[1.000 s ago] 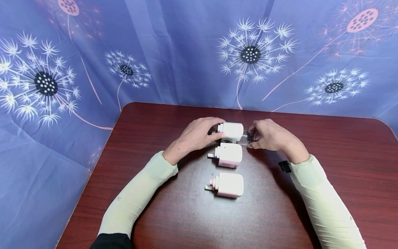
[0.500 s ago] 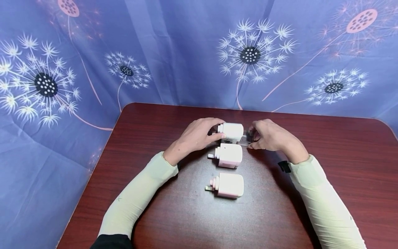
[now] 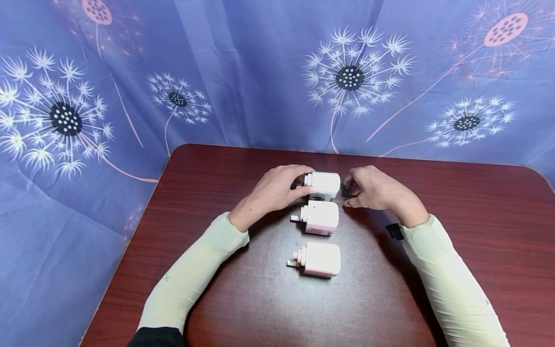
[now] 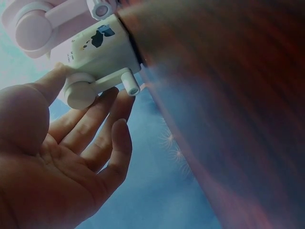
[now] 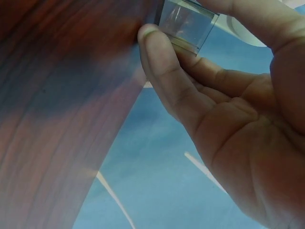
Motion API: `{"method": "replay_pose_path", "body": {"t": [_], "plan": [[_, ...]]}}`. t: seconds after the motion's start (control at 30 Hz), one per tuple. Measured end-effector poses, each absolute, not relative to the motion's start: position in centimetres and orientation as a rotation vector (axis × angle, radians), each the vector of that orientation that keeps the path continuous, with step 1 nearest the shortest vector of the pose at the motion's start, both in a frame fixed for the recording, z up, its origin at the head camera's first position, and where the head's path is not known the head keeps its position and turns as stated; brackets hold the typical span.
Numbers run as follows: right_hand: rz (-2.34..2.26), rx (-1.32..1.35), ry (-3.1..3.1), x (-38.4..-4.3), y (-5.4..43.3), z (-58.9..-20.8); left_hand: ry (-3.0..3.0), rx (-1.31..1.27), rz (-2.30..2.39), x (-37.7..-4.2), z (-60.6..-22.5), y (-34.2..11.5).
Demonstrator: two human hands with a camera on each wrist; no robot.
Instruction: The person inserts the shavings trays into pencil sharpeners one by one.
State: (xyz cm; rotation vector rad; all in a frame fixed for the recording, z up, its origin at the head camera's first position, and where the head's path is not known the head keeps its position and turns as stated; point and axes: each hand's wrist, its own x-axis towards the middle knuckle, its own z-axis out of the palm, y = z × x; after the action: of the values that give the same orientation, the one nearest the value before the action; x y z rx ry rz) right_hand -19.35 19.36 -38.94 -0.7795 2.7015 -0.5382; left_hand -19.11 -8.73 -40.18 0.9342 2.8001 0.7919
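Observation:
A white hand-crank pencil sharpener (image 3: 326,182) lies farthest back in the row, with a dark picture on its side. My left hand (image 3: 277,189) holds its crank end between thumb and fingers; the crank (image 4: 107,82) shows in the left wrist view. At the opposite end, my right hand (image 3: 376,189) pinches a clear plastic drawer (image 5: 186,24) with thumb and fingertips. In the head view most of that drawer is hidden. A second sharpener (image 3: 322,216), white and pinkish, sits just in front, crank to the left.
A third sharpener (image 3: 322,258) of pinkish white lies nearer on the brown wooden table (image 3: 243,308). Behind and to the left hangs a blue cloth (image 3: 260,72) with a dandelion print.
The clear drawer has slid left into the farthest sharpener, so less of it sticks out. My right hand has shifted slightly left with it; my left hand has stayed in place.

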Motion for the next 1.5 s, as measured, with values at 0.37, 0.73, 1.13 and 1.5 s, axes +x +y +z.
{"method": "replay_pose_path", "body": {"t": [0.37, 0.73, 1.13, 1.5], "plan": [[-0.529, -0.832, 2.703, -19.5, 19.0, -39.0, 2.801, 0.922, 0.793, -19.2, -40.2, -8.7], [-0.544, -0.831, 2.699, -19.6, 18.4, -39.1, 2.805, 0.915, 0.792, -19.0, -40.4, -8.7], [-0.537, -0.862, 2.715, -19.7, 17.9, -38.9, 2.804, 0.911, 0.789, -19.1, -40.5, -8.6], [-0.544, -0.846, 2.709, -19.8, 17.7, -39.0, 2.811, 0.912, 0.789, -19.0, -40.3, -8.6]]}}
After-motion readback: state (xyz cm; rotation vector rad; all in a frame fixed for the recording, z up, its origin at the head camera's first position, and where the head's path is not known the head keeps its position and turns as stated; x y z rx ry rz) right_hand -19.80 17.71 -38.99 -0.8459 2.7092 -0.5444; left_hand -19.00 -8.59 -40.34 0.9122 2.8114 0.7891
